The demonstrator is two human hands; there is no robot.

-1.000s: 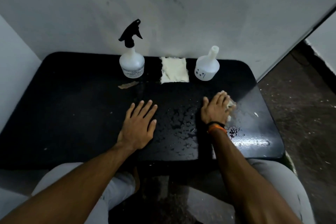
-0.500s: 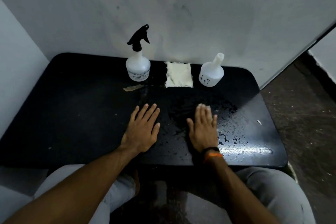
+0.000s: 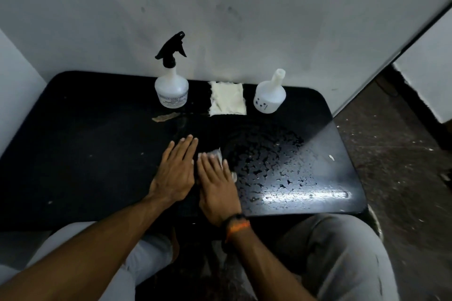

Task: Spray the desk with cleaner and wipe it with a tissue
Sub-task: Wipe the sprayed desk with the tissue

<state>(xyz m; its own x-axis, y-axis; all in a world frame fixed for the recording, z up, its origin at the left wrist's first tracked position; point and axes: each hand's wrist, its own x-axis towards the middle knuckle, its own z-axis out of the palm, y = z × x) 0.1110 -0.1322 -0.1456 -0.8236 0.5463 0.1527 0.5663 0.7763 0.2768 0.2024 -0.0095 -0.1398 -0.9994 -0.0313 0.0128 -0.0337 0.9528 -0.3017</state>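
The tissue [image 3: 216,155] lay flat on the desk [image 3: 85,154], pressed under the straight fingers of the right hand [image 3: 217,188]. The left hand [image 3: 176,173] rested flat just beside it, holding nothing. Wiping seemed under way; droplets still beaded to the right, so the next stroke should sweep there. The spray bottle [image 3: 171,85] stood behind.
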